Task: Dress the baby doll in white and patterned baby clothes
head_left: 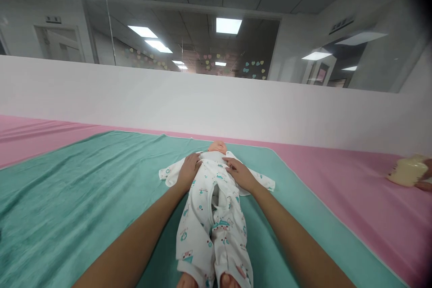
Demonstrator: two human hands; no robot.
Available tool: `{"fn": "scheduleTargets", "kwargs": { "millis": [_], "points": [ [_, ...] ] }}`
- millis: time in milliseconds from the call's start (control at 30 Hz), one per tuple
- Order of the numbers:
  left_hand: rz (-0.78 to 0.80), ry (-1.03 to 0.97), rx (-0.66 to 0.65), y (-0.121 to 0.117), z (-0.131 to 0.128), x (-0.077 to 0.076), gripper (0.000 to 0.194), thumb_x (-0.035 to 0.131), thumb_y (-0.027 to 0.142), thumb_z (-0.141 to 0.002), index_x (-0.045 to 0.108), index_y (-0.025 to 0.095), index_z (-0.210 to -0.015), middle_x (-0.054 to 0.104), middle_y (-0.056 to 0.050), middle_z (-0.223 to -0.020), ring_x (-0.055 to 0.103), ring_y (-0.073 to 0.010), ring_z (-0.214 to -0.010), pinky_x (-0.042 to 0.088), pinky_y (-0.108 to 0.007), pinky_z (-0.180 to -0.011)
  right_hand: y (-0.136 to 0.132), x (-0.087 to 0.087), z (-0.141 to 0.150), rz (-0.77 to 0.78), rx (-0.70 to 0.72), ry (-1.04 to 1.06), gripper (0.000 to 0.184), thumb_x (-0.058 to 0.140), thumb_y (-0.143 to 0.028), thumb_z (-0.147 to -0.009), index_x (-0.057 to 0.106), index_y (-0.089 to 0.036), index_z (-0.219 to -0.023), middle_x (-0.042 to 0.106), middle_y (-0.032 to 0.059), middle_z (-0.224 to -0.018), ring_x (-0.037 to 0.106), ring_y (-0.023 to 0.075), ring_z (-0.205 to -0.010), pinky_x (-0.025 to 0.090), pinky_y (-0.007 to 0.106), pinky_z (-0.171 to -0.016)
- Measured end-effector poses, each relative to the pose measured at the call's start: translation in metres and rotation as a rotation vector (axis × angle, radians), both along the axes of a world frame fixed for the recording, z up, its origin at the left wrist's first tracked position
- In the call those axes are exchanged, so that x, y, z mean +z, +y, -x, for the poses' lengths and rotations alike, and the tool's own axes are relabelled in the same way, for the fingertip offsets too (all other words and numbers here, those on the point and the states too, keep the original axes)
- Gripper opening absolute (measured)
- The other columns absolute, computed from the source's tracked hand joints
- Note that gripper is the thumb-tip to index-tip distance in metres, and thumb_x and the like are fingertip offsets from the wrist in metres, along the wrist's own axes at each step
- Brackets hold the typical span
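A baby doll (218, 146) lies on its back on a teal towel (67, 198), head away from me. It wears a white printed romper (209, 220) whose front is open at the belly. My left hand (188, 170) rests on the doll's chest at its right shoulder, fingers curled on the cloth. My right hand (239, 172) lies on the other side of the chest, fingers pressed flat on the romper's edge. The doll's bare feet (229, 281) show at the bottom edge.
The towel covers a pink mat (354, 198). At the far right edge of the mat lies a cream-coloured object (407, 171), with part of another hand beside it. A white partition wall (202, 99) runs behind, with glass and a corridor above.
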State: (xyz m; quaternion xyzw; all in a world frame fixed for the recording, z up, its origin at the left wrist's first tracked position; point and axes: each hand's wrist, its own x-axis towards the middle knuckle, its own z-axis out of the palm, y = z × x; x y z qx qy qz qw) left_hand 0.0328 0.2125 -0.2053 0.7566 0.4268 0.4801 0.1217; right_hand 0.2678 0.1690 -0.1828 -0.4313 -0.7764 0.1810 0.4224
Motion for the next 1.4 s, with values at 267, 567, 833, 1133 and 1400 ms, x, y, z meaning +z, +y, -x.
{"fn": "scheduleTargets", "kwargs": {
  "millis": [267,567,833,1133,1400],
  "points": [
    [0.187,0.245,0.057,0.013,0.007,0.007,0.023,0.039,0.032,-0.086,0.059,0.027,-0.096,0.058,-0.004,-0.122,0.046,-0.0234,-0.118,0.011,-0.050,-0.105,0.030,0.002,0.006,-0.098,-0.217,-0.266,0.015,0.041,-0.030,-0.085,0.045,-0.023,-0.072,0.054,-0.0006,-0.071,0.046,0.0163,-0.065,0.028,0.026,-0.060],
    [0.116,0.398,0.297,0.023,-0.009,0.011,0.037,0.024,0.040,-0.092,0.053,0.017,-0.089,0.062,-0.009,-0.080,0.057,-0.0249,-0.082,0.035,-0.036,-0.077,0.038,-0.021,0.008,0.080,-0.616,-0.364,0.024,0.028,-0.040,-0.091,0.043,-0.022,-0.092,0.057,0.0021,-0.078,0.048,0.0167,-0.065,0.021,0.024,-0.054],
    [-0.248,0.675,0.364,0.006,-0.007,0.008,0.019,0.038,0.024,-0.089,0.054,0.018,-0.097,0.056,-0.011,-0.106,0.048,-0.0262,-0.100,0.034,-0.037,-0.080,0.031,-0.029,-0.001,0.134,-0.540,-0.129,0.041,0.031,-0.055,-0.087,0.045,-0.020,-0.071,0.051,0.0018,-0.066,0.043,0.0161,-0.064,0.026,0.026,-0.060],
    [0.127,0.247,0.108,-0.014,0.000,0.002,0.023,0.040,0.022,-0.082,0.053,0.018,-0.101,0.061,-0.008,-0.096,0.056,-0.0215,-0.086,0.040,-0.031,-0.072,0.010,-0.033,-0.019,0.336,-0.272,0.132,0.018,0.040,-0.031,-0.075,0.042,-0.019,-0.062,0.046,-0.0025,-0.058,0.040,0.0115,-0.055,0.030,0.024,-0.054],
    [0.660,-0.327,-0.218,-0.025,0.004,0.003,0.019,0.059,0.029,-0.065,0.065,0.015,-0.076,0.069,-0.006,-0.078,0.061,-0.0255,-0.080,0.045,-0.031,-0.067,0.002,-0.032,-0.022,0.524,-0.052,0.332,0.012,0.053,-0.027,-0.064,0.046,-0.018,-0.065,0.047,-0.0043,-0.056,0.043,0.0084,-0.050,0.034,0.020,-0.048]
  ]
}}
